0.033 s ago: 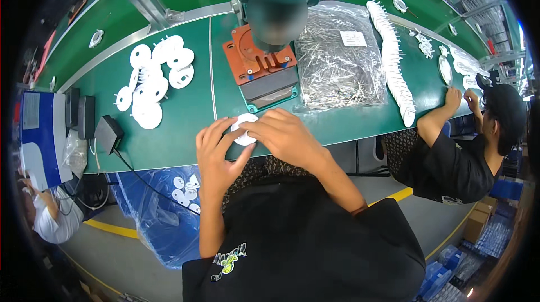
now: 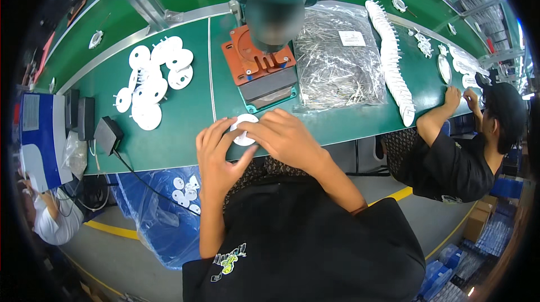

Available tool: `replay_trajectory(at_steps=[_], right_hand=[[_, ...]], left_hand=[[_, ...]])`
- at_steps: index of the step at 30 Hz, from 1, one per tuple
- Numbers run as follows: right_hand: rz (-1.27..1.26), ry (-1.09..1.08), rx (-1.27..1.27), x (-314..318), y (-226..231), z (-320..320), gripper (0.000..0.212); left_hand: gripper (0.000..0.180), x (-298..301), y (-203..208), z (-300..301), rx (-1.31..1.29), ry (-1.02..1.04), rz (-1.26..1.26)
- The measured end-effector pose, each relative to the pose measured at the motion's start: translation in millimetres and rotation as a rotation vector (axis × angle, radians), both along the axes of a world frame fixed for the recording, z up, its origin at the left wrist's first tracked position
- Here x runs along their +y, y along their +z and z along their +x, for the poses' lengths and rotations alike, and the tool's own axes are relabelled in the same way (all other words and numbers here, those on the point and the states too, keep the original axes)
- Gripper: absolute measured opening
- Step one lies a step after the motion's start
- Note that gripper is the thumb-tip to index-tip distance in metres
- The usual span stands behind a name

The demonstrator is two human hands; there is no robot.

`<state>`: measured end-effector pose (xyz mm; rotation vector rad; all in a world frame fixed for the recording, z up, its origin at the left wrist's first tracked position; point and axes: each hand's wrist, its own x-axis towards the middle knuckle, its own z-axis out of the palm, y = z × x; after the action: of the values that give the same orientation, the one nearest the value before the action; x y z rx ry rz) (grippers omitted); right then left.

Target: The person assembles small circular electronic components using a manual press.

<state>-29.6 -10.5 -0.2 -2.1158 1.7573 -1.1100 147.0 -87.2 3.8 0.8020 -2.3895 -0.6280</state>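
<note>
At the table's front edge, both my hands hold a round white plastic disc. The fingers of my left hand grip the disc's left side, with the thumb below it. From the right, my right hand reaches over the disc, its fingers bent onto the top and covering part of it. Just beyond stands a press with an orange fixture plate on a dark block. Left of the press lies a loose heap of similar white discs, some with small pins sticking out.
A clear bag of thin metal pins lies right of the press, beside a long row of stacked white discs. A black box with a cable sits at left. Below is a blue plastic-lined bin. A co-worker sits at right.
</note>
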Motion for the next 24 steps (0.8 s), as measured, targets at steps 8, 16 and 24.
replay_trajectory(at_steps=[8,16,24], right_hand=[[-0.189,-0.027,-0.083,22.9,-3.3,-8.9,0.023],[-0.056,-0.545,-0.424,59.0,-33.4,-15.6,0.016],[-0.423,-0.543,-0.394,16.3,40.0,-45.8,0.029]], left_hand=[[0.031,10.4,-9.6,-11.7,0.09,0.059,-0.104],[0.032,-36.2,28.8,-76.5,0.271,-0.151,-0.385],[0.043,-49.7,31.4,-99.4,0.139,-0.113,-0.271]])
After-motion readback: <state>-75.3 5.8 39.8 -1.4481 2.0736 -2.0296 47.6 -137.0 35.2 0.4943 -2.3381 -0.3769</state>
